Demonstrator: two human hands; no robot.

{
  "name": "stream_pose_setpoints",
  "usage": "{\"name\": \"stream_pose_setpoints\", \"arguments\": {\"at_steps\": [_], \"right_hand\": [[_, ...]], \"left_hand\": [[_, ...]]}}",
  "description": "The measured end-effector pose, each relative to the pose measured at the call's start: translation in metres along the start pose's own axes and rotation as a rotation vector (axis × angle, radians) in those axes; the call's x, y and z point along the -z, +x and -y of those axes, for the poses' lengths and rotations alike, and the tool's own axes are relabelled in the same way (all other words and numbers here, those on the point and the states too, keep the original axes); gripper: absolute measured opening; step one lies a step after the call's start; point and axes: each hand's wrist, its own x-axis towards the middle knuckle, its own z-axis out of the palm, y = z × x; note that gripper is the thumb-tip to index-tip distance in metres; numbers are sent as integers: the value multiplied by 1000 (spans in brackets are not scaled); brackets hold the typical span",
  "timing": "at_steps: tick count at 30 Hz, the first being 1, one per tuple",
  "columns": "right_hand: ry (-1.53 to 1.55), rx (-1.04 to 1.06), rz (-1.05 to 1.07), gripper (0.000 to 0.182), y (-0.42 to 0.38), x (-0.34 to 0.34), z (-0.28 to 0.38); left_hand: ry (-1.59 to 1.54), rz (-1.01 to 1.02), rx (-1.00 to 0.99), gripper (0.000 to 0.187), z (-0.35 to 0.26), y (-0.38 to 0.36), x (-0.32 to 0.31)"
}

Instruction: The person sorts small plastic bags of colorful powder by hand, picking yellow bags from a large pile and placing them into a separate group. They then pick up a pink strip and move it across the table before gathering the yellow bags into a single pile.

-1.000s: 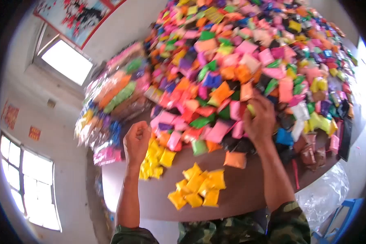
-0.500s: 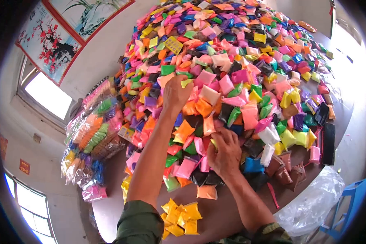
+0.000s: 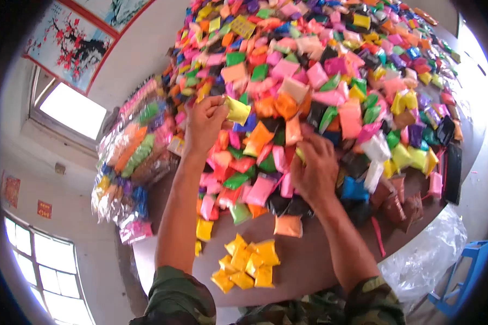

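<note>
Between left hand fingers, newly lifted yellow packet.

The right hand hides whatever its fingers grip.

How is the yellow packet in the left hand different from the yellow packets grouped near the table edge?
The small yellow plastic packet is a single one, pinched in the left hand and lifted above the mixed-colour heap; the cluster of yellow packets is several lying together on the bare brown table, untouched. The held one looks paler, lemon-like; the cluster is deeper golden yellow. Both are small, soft-looking sealed packets.
</note>
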Motion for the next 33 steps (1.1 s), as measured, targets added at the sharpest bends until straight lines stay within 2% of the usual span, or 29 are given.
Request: {"name": "stream_pose_setpoints", "arguments": {"at_steps": [2,7,8,11,13,18,25,33], "right_hand": [[-9,23,-21,23,-2,-3,-2],[-104,40,19,27,-7,-7,-8],[-107,48,23,28,-7,-7,-9],[-134,90,5,30,-9,-9,-13],[-142,89,18,29,-9,-9,-12],[-181,33,80,31,-9,-9,-14],[-188,50,80,31,-9,-7,-13],[-196,49,61,30,-10,-9,-13]], "left_hand": [[-29,56,18,27,-3,-61,19],[174,108,278,26,-6,-216,54],[227,115,304,26,-5,-240,60],[175,77,443,23,7,-299,73],[114,12,467,23,16,-322,79],[121,-90,563,20,22,-341,82],[238,-89,484,15,24,-342,77],[295,-61,510,19,19,-340,74]]}}
